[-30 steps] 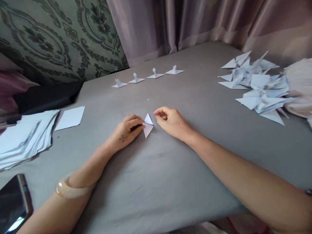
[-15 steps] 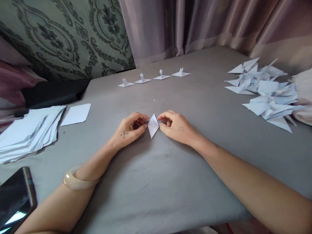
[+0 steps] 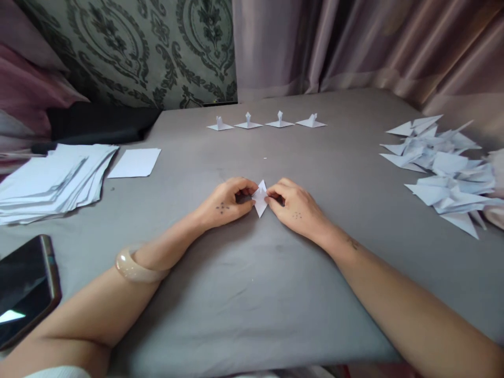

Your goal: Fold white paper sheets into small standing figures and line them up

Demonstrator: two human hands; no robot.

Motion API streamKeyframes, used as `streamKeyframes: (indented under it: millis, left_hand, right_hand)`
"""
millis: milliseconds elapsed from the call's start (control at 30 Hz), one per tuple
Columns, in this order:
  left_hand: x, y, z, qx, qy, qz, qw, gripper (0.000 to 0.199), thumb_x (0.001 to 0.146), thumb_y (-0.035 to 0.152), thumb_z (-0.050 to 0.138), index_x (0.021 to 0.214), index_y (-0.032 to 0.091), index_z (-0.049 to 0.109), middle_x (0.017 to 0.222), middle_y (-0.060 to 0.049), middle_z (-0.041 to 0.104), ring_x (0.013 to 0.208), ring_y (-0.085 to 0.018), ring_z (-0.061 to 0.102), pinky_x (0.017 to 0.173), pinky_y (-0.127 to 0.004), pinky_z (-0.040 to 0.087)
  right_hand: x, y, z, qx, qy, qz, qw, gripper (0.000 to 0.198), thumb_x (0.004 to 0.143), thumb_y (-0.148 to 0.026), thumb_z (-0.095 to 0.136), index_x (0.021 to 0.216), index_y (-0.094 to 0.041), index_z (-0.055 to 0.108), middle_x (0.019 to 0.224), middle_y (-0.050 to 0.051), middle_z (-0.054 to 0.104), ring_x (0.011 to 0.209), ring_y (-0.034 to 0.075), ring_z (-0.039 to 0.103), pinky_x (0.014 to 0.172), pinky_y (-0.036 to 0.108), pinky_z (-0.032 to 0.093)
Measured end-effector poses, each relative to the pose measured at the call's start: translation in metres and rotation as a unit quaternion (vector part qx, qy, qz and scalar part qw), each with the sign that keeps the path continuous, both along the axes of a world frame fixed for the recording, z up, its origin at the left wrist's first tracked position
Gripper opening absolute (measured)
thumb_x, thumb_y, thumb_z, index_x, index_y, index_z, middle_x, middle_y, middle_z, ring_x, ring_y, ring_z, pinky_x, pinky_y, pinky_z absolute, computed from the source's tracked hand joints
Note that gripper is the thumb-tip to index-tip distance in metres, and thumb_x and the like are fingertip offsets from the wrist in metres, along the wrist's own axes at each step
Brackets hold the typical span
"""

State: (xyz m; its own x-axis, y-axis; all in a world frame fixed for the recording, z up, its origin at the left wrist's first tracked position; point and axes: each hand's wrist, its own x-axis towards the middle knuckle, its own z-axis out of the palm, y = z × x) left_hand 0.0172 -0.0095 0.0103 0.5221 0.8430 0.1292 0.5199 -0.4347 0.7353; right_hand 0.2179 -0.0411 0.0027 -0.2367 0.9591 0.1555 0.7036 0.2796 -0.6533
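Note:
A small white folded paper (image 3: 260, 203), diamond-shaped, is between my two hands just above or on the grey cloth; which of the two I cannot tell. My left hand (image 3: 232, 202) pinches its left corner with thumb and fingertips. From the other side, my right hand (image 3: 293, 207) grips the right corner in the same way. Fingertips cover both side corners, while the top and bottom points show. Beyond the hands, several folded paper pieces (image 3: 280, 121) stand in a row, each with a flat base and an upright middle.
On the left lie a stack of white paper sheets (image 3: 47, 184) and a separate paper pile (image 3: 134, 163). A phone (image 3: 29, 289) rests at the near left. Many pointed folded papers (image 3: 449, 168) are heaped at the right. Curtains (image 3: 283, 47) hang behind the grey-covered table (image 3: 252, 315).
The camera view has shifted, so most things appear farther right. My fingers have closed in on the paper's side corners, which showed more freely before.

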Motion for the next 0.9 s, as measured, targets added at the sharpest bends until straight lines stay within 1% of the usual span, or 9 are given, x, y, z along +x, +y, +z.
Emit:
streamKeyframes:
  millis: [100,200,300,433,567,700,767,900]
  left_hand:
    - [0.001,-0.001,0.003,-0.007,-0.006,0.001,1.000,0.032,0.071,0.011,0.050,0.098,0.018,0.065,0.088,-0.003,0.064,0.080,-0.015,0.058,0.070,-0.026,0.046]
    - [0.002,-0.002,0.007,-0.017,-0.023,0.012,1.000,0.038,0.066,0.007,0.045,0.096,0.017,0.065,0.088,-0.003,0.065,0.079,-0.015,0.059,0.070,-0.026,0.047]
    - [0.002,-0.002,0.008,-0.022,-0.030,0.031,0.999,0.040,0.064,0.007,0.043,0.096,0.017,0.066,0.088,-0.003,0.066,0.080,-0.015,0.059,0.069,-0.025,0.048]
    - [0.001,-0.002,0.009,-0.019,-0.034,0.040,0.998,0.040,0.064,0.007,0.044,0.096,0.017,0.067,0.089,-0.003,0.067,0.080,-0.015,0.060,0.070,-0.026,0.048]
    - [0.002,-0.003,0.008,-0.014,-0.050,0.040,0.998,0.034,0.068,0.008,0.048,0.095,0.018,0.067,0.091,-0.002,0.068,0.080,-0.015,0.060,0.070,-0.026,0.048]
    - [0.006,-0.003,0.005,0.005,-0.075,0.041,0.996,0.018,0.078,0.022,0.059,0.094,0.018,0.066,0.091,-0.004,0.068,0.079,-0.015,0.060,0.070,-0.026,0.048]
    - [0.009,-0.002,0.003,0.016,-0.080,0.043,0.996,0.016,0.079,0.027,0.063,0.092,0.018,0.066,0.090,-0.004,0.068,0.079,-0.014,0.060,0.069,-0.026,0.047]
    - [0.014,-0.001,0.002,0.024,-0.086,0.051,0.995,0.012,0.080,0.028,0.065,0.086,0.018,0.065,0.083,-0.002,0.067,0.074,-0.013,0.059,0.067,-0.025,0.046]
  right_hand:
    - [0.001,0.002,0.001,0.001,-0.009,0.016,1.000,0.016,0.088,-0.024,0.052,0.092,-0.024,0.067,0.095,0.002,0.061,0.073,0.013,0.056,0.070,0.029,0.043]
    - [0.003,0.004,0.001,0.009,0.008,0.015,1.000,0.017,0.084,-0.022,0.055,0.097,-0.023,0.067,0.094,0.002,0.061,0.070,0.012,0.055,0.068,0.028,0.043]
    - [0.005,0.005,0.000,0.004,0.049,-0.007,0.999,0.023,0.080,-0.018,0.054,0.099,-0.021,0.065,0.088,0.002,0.062,0.063,0.011,0.052,0.065,0.027,0.044]
    - [0.006,0.007,-0.003,-0.022,0.096,-0.044,0.994,0.022,0.076,-0.017,0.053,0.095,-0.020,0.064,0.083,0.002,0.064,0.059,0.011,0.053,0.062,0.027,0.044]
    - [0.006,0.007,-0.007,-0.026,0.108,-0.050,0.993,0.018,0.075,-0.020,0.054,0.091,-0.021,0.063,0.079,0.001,0.065,0.061,0.012,0.055,0.062,0.027,0.044]
    - [0.004,0.005,-0.004,-0.018,0.113,-0.051,0.992,0.015,0.076,-0.021,0.054,0.088,-0.022,0.063,0.074,-0.001,0.065,0.058,0.011,0.053,0.060,0.027,0.043]
    - [0.002,0.004,-0.001,-0.015,0.115,-0.052,0.992,0.013,0.076,-0.021,0.055,0.087,-0.021,0.062,0.072,-0.001,0.063,0.057,0.011,0.053,0.061,0.027,0.043]
    - [-0.002,0.002,0.003,-0.008,0.125,-0.053,0.991,0.012,0.076,-0.021,0.056,0.086,-0.021,0.061,0.071,-0.002,0.062,0.055,0.011,0.052,0.059,0.027,0.043]
